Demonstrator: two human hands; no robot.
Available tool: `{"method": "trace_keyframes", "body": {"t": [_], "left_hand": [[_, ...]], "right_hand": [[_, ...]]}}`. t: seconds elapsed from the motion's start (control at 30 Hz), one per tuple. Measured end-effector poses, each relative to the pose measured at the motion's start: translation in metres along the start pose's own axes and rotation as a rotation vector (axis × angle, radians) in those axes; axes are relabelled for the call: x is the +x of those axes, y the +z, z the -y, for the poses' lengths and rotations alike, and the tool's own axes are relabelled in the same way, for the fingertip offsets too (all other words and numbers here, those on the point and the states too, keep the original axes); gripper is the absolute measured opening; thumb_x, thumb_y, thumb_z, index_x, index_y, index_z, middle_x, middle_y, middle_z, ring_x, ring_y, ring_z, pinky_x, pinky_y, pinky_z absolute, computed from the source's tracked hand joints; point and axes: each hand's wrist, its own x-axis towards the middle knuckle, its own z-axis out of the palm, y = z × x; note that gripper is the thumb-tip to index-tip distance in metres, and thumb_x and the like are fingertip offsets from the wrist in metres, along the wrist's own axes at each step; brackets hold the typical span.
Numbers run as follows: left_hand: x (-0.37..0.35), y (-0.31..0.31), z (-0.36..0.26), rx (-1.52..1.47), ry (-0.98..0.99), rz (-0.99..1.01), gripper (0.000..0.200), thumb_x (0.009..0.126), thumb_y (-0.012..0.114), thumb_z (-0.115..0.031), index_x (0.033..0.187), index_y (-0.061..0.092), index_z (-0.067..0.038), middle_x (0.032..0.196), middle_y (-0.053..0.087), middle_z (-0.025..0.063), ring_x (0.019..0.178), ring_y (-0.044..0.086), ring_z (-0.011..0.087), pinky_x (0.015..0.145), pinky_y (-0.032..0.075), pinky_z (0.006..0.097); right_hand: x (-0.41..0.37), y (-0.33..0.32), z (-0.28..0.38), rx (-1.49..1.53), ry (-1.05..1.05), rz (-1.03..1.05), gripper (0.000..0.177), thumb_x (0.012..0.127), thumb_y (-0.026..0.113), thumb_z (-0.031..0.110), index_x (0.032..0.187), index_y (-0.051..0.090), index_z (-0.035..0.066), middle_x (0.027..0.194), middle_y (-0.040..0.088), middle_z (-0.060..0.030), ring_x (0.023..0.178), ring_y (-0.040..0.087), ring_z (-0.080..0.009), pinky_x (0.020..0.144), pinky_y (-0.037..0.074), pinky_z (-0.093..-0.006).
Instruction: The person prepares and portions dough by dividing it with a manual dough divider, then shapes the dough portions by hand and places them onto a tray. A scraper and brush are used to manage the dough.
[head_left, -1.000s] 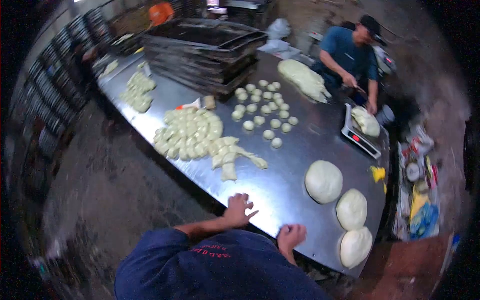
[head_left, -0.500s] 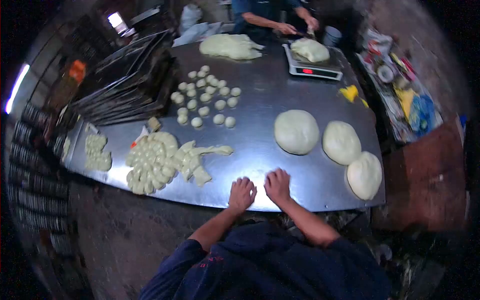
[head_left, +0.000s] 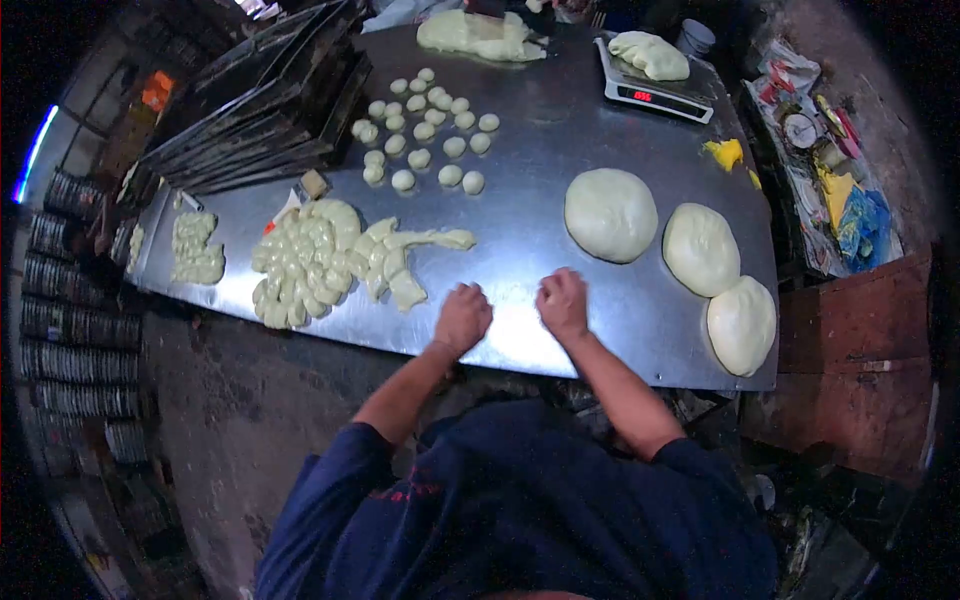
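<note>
My left hand (head_left: 465, 318) rests on the metal table near its front edge, fingers curled inward. To its right, my right hand (head_left: 563, 302) is curled the same way; whatever lies beneath either palm is hidden. Left of my left hand is a ragged strip of dough (head_left: 392, 262), joined to a heap of cut dough pieces (head_left: 305, 262). Several small dough balls (head_left: 420, 158) sit farther back. Beyond my right hand are three big dough rounds, the nearest a smooth dough round (head_left: 611, 215).
Dark baking trays (head_left: 260, 120) are stacked at the back left. A digital scale (head_left: 658, 103) bears a dough lump (head_left: 650, 55) at the back right. Another dough mass (head_left: 475, 36) lies at the far edge. Clutter fills a side shelf (head_left: 800, 200).
The view has tilted down, so the table sits higher and the co-worker is mostly out of frame. My hands have moved slightly apart and their fingers are curled more tightly.
</note>
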Motion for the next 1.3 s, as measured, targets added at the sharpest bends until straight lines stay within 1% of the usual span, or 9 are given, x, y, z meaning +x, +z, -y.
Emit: {"method": "trace_keyframes", "body": {"t": [0.43, 0.67, 0.73, 0.97, 1.07, 1.17, 1.23, 1.27, 1.3], "left_hand": [[-0.064, -0.020, -0.011, -0.294, -0.037, -0.018, 0.032, 0.071, 0.072, -0.008, 0.101, 0.061, -0.008, 0.106, 0.058, 0.0139, 0.102, 0.054, 0.0355, 0.086, 0.046, 0.0442], [-0.095, -0.036, -0.012, -0.889, -0.488, -0.014, 0.041, 0.076, 0.068, 0.005, 0.115, 0.062, -0.007, 0.110, 0.060, 0.0089, 0.095, 0.062, 0.0219, 0.081, 0.051, 0.0320], [-0.101, -0.042, -0.003, -1.271, -0.739, -0.141, 0.041, 0.082, 0.069, 0.000, 0.121, 0.060, -0.005, 0.107, 0.062, 0.0067, 0.095, 0.062, 0.0161, 0.079, 0.052, 0.0286], [-0.119, -0.109, 0.036, -1.206, -0.991, -0.255, 0.053, 0.081, 0.072, -0.007, 0.131, 0.054, -0.003, 0.104, 0.063, 0.0074, 0.094, 0.062, 0.0149, 0.083, 0.052, 0.0295], [-0.127, -0.134, 0.050, -1.192, -1.054, -0.368, 0.050, 0.083, 0.070, -0.004, 0.129, 0.053, -0.001, 0.105, 0.063, 0.0073, 0.093, 0.062, 0.0138, 0.081, 0.052, 0.0287], [-0.149, -0.126, 0.071, -1.033, -1.235, -0.571, 0.038, 0.084, 0.069, -0.004, 0.120, 0.056, -0.001, 0.106, 0.063, 0.0072, 0.094, 0.061, 0.0135, 0.082, 0.051, 0.0276], [-0.137, -0.142, 0.072, -1.038, -1.304, -0.566, 0.039, 0.085, 0.070, -0.005, 0.121, 0.054, -0.001, 0.109, 0.062, 0.0082, 0.095, 0.061, 0.0138, 0.082, 0.051, 0.0274], [-0.129, -0.149, 0.077, -1.039, -1.344, -0.555, 0.041, 0.085, 0.071, -0.006, 0.122, 0.053, -0.002, 0.112, 0.061, 0.0093, 0.097, 0.061, 0.0141, 0.083, 0.050, 0.0272], [-0.122, -0.147, 0.081, -1.221, -1.136, -0.659, 0.055, 0.087, 0.071, -0.010, 0.134, 0.044, -0.002, 0.118, 0.059, 0.0117, 0.100, 0.061, 0.0166, 0.083, 0.050, 0.0281]], "right_hand": [[-0.032, -0.031, 0.014, 0.022, -0.160, 0.164, 0.010, 0.077, 0.066, 0.003, 0.083, 0.060, 0.000, 0.089, 0.056, -0.0156, 0.086, 0.054, -0.0357, 0.074, 0.045, -0.0464], [0.047, 0.000, 0.053, 0.792, 0.751, 0.599, 0.036, 0.075, 0.078, 0.016, 0.107, 0.069, 0.003, 0.103, 0.070, -0.0111, 0.090, 0.067, -0.0172, 0.080, 0.052, -0.0305], [0.139, 0.011, 0.074, 0.709, 0.239, 0.382, 0.041, 0.076, 0.075, 0.016, 0.114, 0.065, 0.006, 0.101, 0.070, -0.0087, 0.090, 0.067, -0.0171, 0.079, 0.052, -0.0322], [0.332, 0.104, 0.085, 0.320, -0.117, -0.169, 0.039, 0.078, 0.074, 0.021, 0.112, 0.062, 0.008, 0.092, 0.061, -0.0106, 0.087, 0.064, -0.0302, 0.072, 0.052, -0.0383], [0.320, 0.156, 0.073, -0.114, -0.061, 0.027, 0.039, 0.080, 0.074, 0.025, 0.113, 0.062, 0.008, 0.099, 0.061, -0.0116, 0.086, 0.062, -0.0287, 0.071, 0.053, -0.0369], [0.253, 0.133, 0.156, 0.548, 0.147, 0.257, 0.042, 0.076, 0.075, 0.021, 0.114, 0.064, 0.010, 0.086, 0.061, -0.0068, 0.069, 0.058, -0.0179, 0.062, 0.049, -0.0340], [0.179, 0.129, 0.199, 0.784, 0.027, 0.833, 0.059, 0.068, 0.083, 0.012, 0.122, 0.060, 0.014, 0.104, 0.061, -0.0053, 0.086, 0.057, -0.0163, 0.076, 0.049, -0.0325], [0.164, 0.107, 0.219, 1.094, -0.070, 1.181, 0.069, 0.072, 0.081, 0.015, 0.134, 0.051, 0.015, 0.125, 0.055, -0.0112, 0.121, 0.054, -0.0312, 0.104, 0.042, -0.0406], [0.153, 0.103, 0.230, 1.046, -0.452, 1.063, 0.064, 0.072, 0.081, 0.013, 0.130, 0.055, 0.014, 0.123, 0.055, -0.0103, 0.118, 0.056, -0.0309, 0.102, 0.044, -0.0421]]}}
